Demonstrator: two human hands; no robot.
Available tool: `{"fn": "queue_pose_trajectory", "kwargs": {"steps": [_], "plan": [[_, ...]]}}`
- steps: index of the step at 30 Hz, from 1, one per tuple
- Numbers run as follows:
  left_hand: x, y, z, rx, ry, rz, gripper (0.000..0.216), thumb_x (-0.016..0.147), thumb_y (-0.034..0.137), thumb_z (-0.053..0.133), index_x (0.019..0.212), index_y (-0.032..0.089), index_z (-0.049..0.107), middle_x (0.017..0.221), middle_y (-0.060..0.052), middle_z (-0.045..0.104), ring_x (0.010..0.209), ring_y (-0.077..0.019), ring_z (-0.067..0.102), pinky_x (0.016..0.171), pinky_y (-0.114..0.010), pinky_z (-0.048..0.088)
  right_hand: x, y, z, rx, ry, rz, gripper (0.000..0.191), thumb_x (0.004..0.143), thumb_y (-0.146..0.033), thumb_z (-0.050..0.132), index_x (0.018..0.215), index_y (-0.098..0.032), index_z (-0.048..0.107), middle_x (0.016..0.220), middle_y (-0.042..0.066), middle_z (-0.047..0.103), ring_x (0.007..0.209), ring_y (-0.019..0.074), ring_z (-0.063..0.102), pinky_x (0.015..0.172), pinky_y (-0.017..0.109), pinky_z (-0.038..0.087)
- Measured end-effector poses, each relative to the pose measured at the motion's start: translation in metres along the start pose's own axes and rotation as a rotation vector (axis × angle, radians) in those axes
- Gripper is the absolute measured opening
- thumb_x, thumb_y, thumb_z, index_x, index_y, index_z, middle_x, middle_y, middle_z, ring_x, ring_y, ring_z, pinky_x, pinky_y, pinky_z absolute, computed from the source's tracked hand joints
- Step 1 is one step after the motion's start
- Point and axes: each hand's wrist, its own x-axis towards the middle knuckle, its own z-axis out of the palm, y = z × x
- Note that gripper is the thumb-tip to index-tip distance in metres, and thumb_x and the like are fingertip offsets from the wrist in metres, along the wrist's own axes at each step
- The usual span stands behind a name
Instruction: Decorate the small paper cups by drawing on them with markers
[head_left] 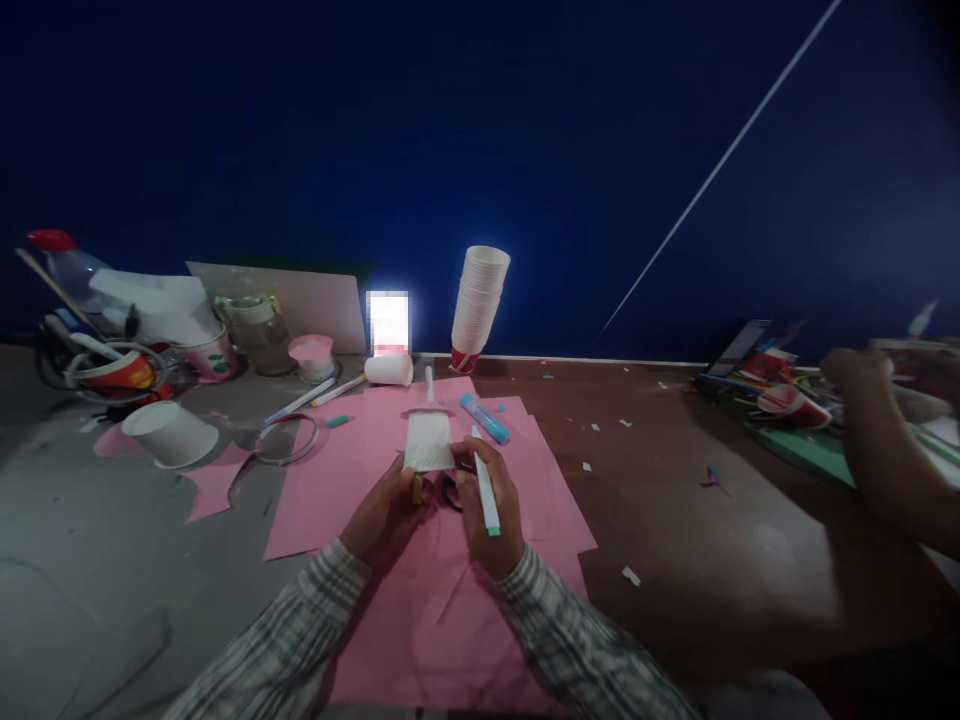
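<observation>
Head view: I see the left hand (pixel 381 508) pinching the white paper (pixel 429 436); just right of it, the right hand (pixel 508 508) grips a fore-and-aft marker (pixel 487 487).

You are working in what looks like a shared craft workspace, shown by the overlapping pink paper sheets (pixel 450 640), the white pen-shaped marker with a green end (pixel 487 495), the tall stack of white paper cups (pixel 478 300), the white paper scraps (pixel 631 576) littering the glossy brown tabletop (pixel 660 520), and another person's bare forearm (pixel 885 450).
</observation>
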Motion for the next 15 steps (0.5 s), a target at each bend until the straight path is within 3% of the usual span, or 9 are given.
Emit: {"fn": "queue_pose_trajectory", "kwargs": {"steps": [9,15], "plan": [[0.0013,-0.0021,0.0038,0.115,-0.022,0.087,0.039,0.075,0.043,0.085,0.092,0.019,0.061,0.071,0.003,0.055,0.065,-0.0122,0.047,0.064,-0.025,0.042,0.0006,-0.0031,-0.0007,-0.066,-0.045,-0.031,0.031,0.096,-0.022,0.054,0.125,-0.023,0.062,0.115,0.011,0.073,0.106,0.0271,0.071,0.093,0.043,0.059],[-0.0015,0.0018,0.0095,0.126,0.035,0.076,0.034,0.074,0.034,0.085,0.093,0.019,0.061,0.071,0.005,0.054,0.064,-0.0107,0.046,0.061,-0.023,0.040,0.0008,-0.0018,0.0000,-0.017,-0.043,-0.004,0.027,0.097,-0.024,0.055,0.122,-0.023,0.065,0.115,0.011,0.074,0.107,0.0257,0.072,0.095,0.043,0.058]]}}
